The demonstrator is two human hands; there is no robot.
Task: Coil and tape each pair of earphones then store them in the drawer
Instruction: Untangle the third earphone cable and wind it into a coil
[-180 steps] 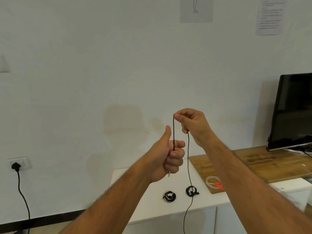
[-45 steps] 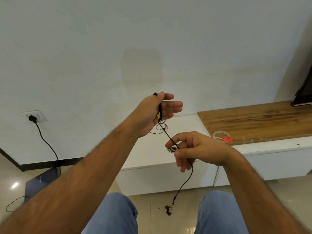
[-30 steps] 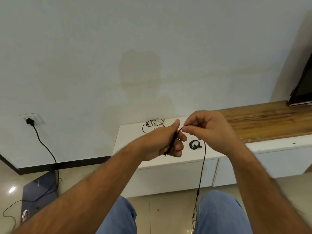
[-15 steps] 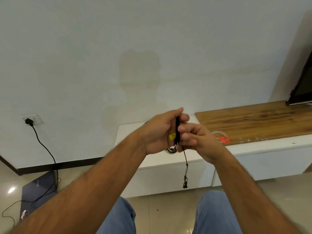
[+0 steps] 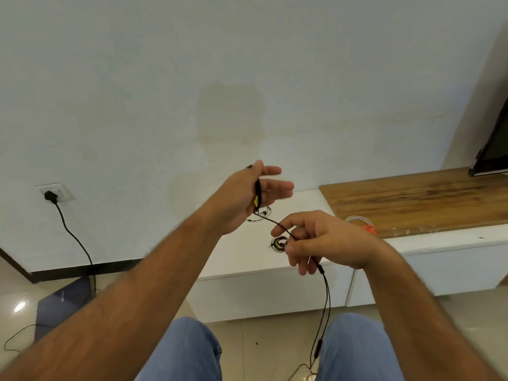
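Earphone cable [image 5: 275, 221], black, runs taut between two bare hands seen from a head camera. The left hand [image 5: 247, 193] is raised, fingers straight and spread, with several turns of the cable wound around them, near a small yellow tag. The right hand [image 5: 321, 240] sits lower, pinching the cable between thumb and curled fingers; the rest hangs down between the knees toward the floor. Coiling of this pair looks partly done, with a long tail left to wind. On the white cabinet [image 5: 242, 259] beyond lie a small coiled pair [image 5: 279, 242] and a loose, thin-wired pair [image 5: 261, 214]. A tape roll [image 5: 356, 220] rests on the wooden top [image 5: 412, 199]. Taping and storing in the drawer are not yet done.
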